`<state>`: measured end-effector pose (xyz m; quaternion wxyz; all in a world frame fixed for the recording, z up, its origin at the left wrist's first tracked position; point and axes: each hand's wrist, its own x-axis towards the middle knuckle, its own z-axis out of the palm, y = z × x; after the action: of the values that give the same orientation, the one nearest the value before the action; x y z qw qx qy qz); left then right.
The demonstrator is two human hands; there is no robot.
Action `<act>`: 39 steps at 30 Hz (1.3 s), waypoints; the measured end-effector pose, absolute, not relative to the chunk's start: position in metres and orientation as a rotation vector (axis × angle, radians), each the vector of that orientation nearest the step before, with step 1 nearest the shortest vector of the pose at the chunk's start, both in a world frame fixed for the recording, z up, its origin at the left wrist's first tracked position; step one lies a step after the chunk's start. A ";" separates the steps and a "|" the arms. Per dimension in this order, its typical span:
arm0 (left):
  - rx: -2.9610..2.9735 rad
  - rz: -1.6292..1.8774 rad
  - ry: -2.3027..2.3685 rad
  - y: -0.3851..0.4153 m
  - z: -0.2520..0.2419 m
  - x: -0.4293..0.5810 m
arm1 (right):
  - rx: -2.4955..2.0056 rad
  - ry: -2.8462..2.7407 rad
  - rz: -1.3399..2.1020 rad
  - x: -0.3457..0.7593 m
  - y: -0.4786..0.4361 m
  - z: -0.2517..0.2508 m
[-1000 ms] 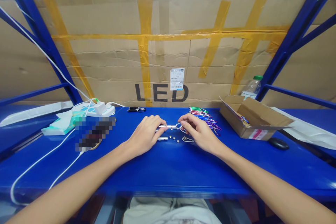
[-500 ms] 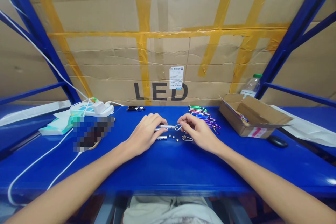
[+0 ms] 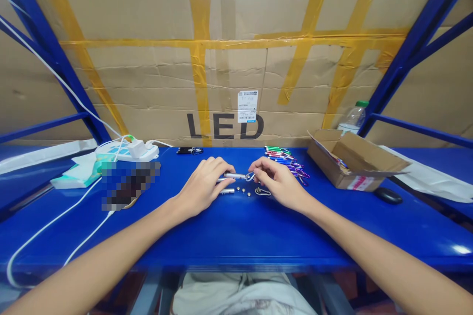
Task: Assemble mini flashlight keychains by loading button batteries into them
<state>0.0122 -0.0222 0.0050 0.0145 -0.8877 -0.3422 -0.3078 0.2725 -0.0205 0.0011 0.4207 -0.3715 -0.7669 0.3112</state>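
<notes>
My left hand is closed, its fingers and thumb around a slim silver penlight tube whose right end sticks out. At that end, my right hand pinches a small silver carabiner clip. Below my left thumb lies another silver tube, its left part hidden by the hand. Several small button cells rest on the blue table between the hands. A second carabiner clip with an end cap lies just under my right fingers.
Coloured penlights with clips lie behind my right hand, black ones at the back left. An open cardboard box, a black mouse and a bottle are right. A power strip, tissue pack and blurred phone-like object are left.
The whole view has shifted slightly. Both hands keep nearly the same pose on the tube and clip, with only tiny finger movement; the loose parts lie as before.
</notes>
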 end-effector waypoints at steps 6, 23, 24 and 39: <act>-2.732 -0.932 -1.108 -0.024 0.005 0.015 | -0.929 -1.917 0.820 0.272 -0.020 0.002; -3.051 -0.525 -0.843 -0.038 0.009 0.017 | -1.054 -2.280 0.773 0.274 -0.019 -0.001; -3.053 -0.507 -0.837 -0.039 0.008 0.018 | -1.055 -2.299 0.764 0.274 -0.020 -0.001; -2.785 -0.379 -0.957 -0.019 0.010 0.002 | -1.040 -2.473 0.223 0.277 -0.017 -0.004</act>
<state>0.0020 -0.0186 0.0103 0.0861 -0.9345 -0.3212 -0.1272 0.2768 -0.0175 -0.0035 0.2228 -0.3765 -0.8956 0.0806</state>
